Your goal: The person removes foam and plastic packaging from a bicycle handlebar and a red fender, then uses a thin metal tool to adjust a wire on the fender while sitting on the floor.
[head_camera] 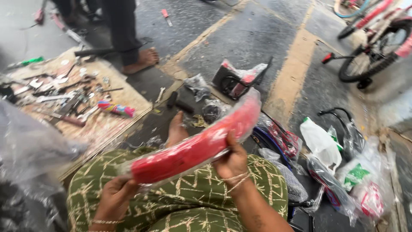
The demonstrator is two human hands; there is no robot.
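A person sits on the ground, seen from above, holding one long curved red mudguard wrapped in clear plastic. It lies slantwise across the lap, its low end near the left knee and its high end raised toward the upper right. The left hand is closed around the low end from beneath. The right hand grips the middle, thumb pressed on the red face and fingers curled behind. Both hands are wrapped firmly on the mudguard. The person's own bare foot shows just behind the mudguard, partly hidden by it.

To the left lies one flat cardboard sheet scattered with many small metal tools, too jumbled to count, and one pink wrapped handle near its right edge. A second person stands beyond the sheet; only one dark trouser leg and one bare foot are clear.

Ahead on the dark floor sits one black part in red and clear wrapping. To the right are several plastic bags of parts, one white bottle and one black curved handlebar. At the top right stands one pink and white bicycle, cut off by the frame. Crumpled clear plastic fills the left edge and blocks the ground there.
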